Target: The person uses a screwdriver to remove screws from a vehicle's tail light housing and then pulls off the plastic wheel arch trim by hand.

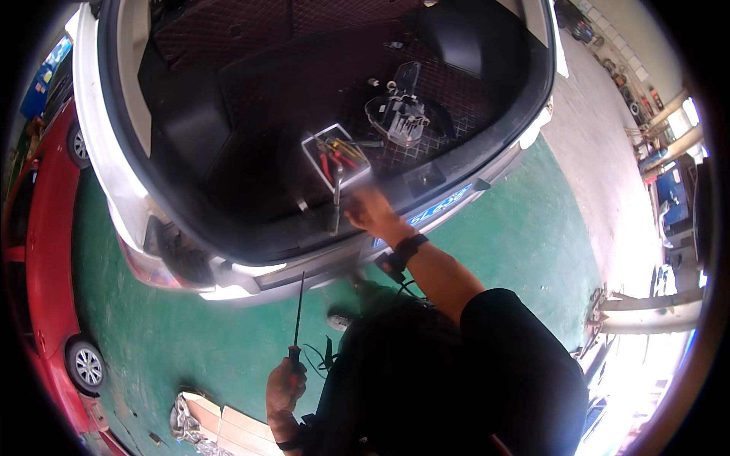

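My left hand [284, 389] is closed around the handle of a screwdriver [294, 355], its long thin shaft pointing up. At the rear edge of a white car's open boot [262, 182], my right hand [370, 213] is smeared by motion; its fingers cannot be made out. Just left of it a silver ratchet-like tool [337, 199] lies against the near side of a white tray [313, 159]. Several hand tools [338, 152] with red and yellow handles, some looking like pliers, lie in the tray.
Farther right on the quilted boot mat is a clear plastic case [408, 129] with small parts. The bumper [304, 272] runs below the boot opening. A red car [49, 258] stands at the left. Flattened cardboard [236, 429] lies on the green floor [152, 334].
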Motion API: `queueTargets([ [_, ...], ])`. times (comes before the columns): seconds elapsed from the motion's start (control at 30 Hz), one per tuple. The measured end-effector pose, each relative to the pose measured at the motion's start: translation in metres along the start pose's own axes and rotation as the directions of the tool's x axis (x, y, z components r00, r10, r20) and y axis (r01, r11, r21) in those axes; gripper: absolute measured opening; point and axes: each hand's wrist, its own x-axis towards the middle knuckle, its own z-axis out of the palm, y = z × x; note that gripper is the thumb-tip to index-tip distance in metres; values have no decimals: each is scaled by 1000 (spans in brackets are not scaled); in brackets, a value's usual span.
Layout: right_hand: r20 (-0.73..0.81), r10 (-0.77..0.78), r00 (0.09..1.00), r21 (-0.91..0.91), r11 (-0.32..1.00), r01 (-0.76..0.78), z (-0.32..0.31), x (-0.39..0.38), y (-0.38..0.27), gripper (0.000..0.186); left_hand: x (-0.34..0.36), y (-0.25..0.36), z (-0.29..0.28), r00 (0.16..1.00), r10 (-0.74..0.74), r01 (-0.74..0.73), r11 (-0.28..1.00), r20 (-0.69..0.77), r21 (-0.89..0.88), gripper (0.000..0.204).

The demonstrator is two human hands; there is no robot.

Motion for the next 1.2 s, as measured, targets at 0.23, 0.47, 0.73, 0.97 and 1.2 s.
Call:
queueTargets([
  [0.23,36,-456,889,-153,877,456,-169,64,-73,16,14,10,43,991,-41,53,995,-126,87,45],
  [0.47,-26,-660,751,-655,578,486,-277,159,-140,12,38,24,109,961,-97,109,994,-258,31,41],
  [0.73,-150,-699,699,-791,509,339,-305,235,-201,13,64,37,174,975,-77,70,997,-208,-43,43],
  [0.97,-607,-496,621,-365,868,336,-312,226,-280,18,78,27,200,918,-170,141,984,-358,-106,44],
  [1.2,-98,-685,722,-994,105,-35,-372,264,-305,13,84,43,230,937,-139,137,990,-321,-29,35],
])
